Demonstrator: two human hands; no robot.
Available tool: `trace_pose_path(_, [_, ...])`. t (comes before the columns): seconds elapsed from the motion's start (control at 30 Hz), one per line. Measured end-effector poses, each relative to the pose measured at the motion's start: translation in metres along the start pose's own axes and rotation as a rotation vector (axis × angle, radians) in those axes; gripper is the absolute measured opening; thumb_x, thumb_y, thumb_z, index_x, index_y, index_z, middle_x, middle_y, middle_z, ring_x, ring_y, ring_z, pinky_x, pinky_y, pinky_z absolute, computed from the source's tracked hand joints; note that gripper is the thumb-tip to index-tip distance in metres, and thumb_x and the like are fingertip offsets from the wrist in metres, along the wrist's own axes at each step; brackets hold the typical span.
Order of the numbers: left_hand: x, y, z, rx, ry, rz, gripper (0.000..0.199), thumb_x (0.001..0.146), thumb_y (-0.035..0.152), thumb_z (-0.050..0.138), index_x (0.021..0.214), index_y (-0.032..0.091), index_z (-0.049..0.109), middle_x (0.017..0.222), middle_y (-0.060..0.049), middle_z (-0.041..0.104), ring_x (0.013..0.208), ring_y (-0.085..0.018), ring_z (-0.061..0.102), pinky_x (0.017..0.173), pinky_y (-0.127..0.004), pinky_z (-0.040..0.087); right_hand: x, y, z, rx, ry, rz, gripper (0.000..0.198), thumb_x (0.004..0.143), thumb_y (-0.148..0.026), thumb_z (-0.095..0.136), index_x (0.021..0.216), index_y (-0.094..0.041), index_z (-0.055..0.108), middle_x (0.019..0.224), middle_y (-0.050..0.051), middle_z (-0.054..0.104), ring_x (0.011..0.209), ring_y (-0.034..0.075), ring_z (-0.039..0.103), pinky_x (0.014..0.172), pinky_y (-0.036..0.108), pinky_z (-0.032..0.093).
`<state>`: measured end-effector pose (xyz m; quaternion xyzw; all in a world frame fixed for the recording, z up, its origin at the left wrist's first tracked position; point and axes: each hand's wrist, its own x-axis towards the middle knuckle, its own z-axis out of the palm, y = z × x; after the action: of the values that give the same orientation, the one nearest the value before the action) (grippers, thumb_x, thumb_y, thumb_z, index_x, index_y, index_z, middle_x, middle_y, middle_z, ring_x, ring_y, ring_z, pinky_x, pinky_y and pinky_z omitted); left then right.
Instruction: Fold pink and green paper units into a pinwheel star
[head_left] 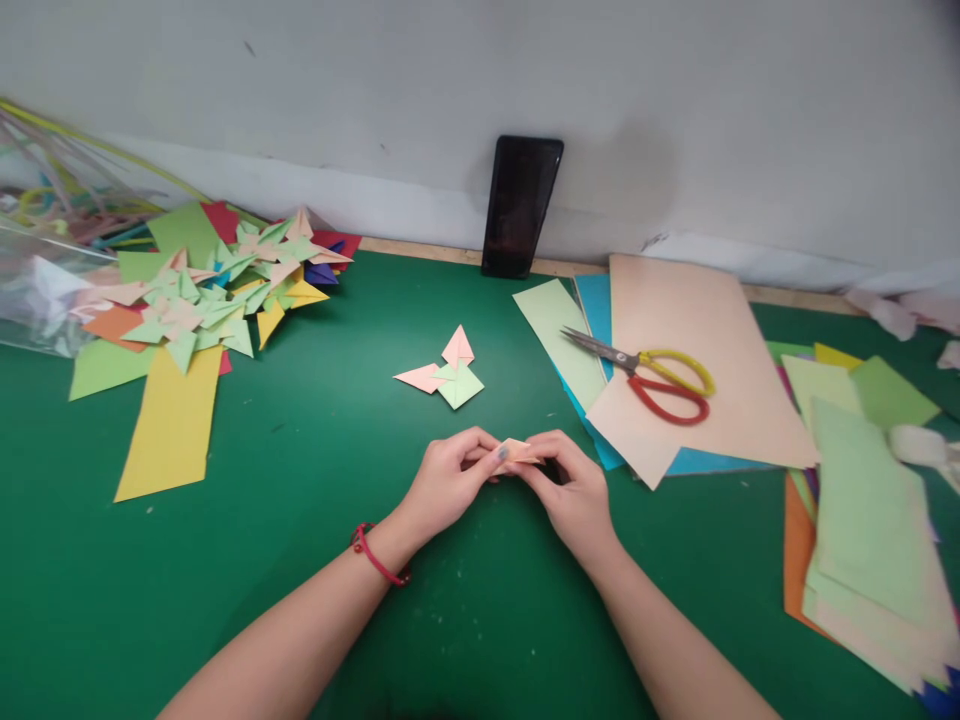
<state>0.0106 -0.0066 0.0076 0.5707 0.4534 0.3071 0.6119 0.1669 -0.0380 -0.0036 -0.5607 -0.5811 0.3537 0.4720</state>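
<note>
Between my hands is a small folded peach-coloured paper piece point(516, 452), held above the green tabletop. My left hand point(452, 478) pinches its left side, the thumb lying on top. On the other side my right hand point(574, 488) grips the right end between thumb and fingers. The undersides of the fingers are hidden. Just beyond my hands lies a folded paper figure point(459, 384), with a light green square part and two pink points.
At the left is a pile of folded paper stars point(180, 310) by a clear plastic bag point(37, 290). A black phone point(521, 205) leans against the wall. Scissors point(637, 370) with yellow and red handles rest on paper sheets point(720, 340). Green paper strips point(870, 510) lie far right.
</note>
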Motion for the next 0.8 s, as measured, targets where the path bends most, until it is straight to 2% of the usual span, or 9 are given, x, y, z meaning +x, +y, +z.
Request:
trace_pose_path(0.27, [0.0001,-0.0003,-0.0007,-0.002,-0.086,0.016,0.024,0.085,0.035,0.048,0.093,0.017,0.062,0.083,-0.005,0.068,0.078,-0.016,0.064,0.070,-0.026,0.051,-0.0007,0.0044,0.0002,0.069,0.048,0.019,0.004,0.077,-0.023,0.064,0.075,-0.022,0.061,0.077,0.002,0.058,0.073,0.015,0.055,0.065,0.030,0.044])
trace_pose_path(0.37, [-0.0002,0.0000,-0.0005,0.072,-0.077,0.028,0.025,0.085,0.036,0.048,0.093,0.017,0.063,0.084,-0.005,0.069,0.077,-0.016,0.064,0.070,-0.026,0.050,0.0001,0.0047,0.0000,0.086,0.079,0.029,0.006,0.076,-0.025,0.065,0.073,-0.022,0.061,0.076,0.001,0.057,0.074,0.016,0.055,0.066,0.031,0.045])
trace_pose_path(0.5, [0.0000,-0.0016,-0.0001,0.064,-0.065,0.031,0.024,0.085,0.036,0.048,0.089,0.018,0.063,0.081,-0.004,0.069,0.074,-0.016,0.064,0.069,-0.026,0.051,0.0005,0.0049,0.0005,0.112,0.092,0.066,0.010,0.075,-0.027,0.066,0.072,-0.021,0.058,0.074,0.001,0.056,0.072,0.015,0.055,0.066,0.030,0.046])
trace_pose_path(0.6, [0.0001,-0.0028,0.0000,0.044,-0.062,0.024,0.024,0.086,0.035,0.048,0.088,0.018,0.064,0.081,-0.004,0.069,0.074,-0.016,0.065,0.069,-0.026,0.052,0.0001,0.0052,0.0013,0.144,0.125,0.122,0.013,0.073,-0.026,0.068,0.080,-0.022,0.058,0.076,0.000,0.057,0.072,0.015,0.056,0.067,0.029,0.048])
trace_pose_path(0.7, [-0.0002,-0.0028,0.0002,0.023,-0.072,0.018,0.024,0.086,0.035,0.048,0.090,0.017,0.064,0.082,-0.005,0.070,0.075,-0.016,0.066,0.069,-0.026,0.053,0.0001,0.0058,0.0014,0.180,0.127,0.161,0.028,0.072,-0.026,0.069,0.096,-0.023,0.057,0.083,0.001,0.060,0.077,0.016,0.059,0.071,0.030,0.050])
trace_pose_path(0.8, [-0.0007,-0.0026,0.0003,-0.004,-0.075,0.013,0.024,0.086,0.034,0.048,0.090,0.016,0.063,0.082,-0.006,0.069,0.076,-0.016,0.066,0.069,-0.026,0.053,0.0008,0.0067,0.0005,0.177,0.069,0.163,0.021,0.074,-0.026,0.067,0.093,-0.022,0.059,0.085,0.002,0.061,0.080,0.016,0.059,0.074,0.030,0.049])
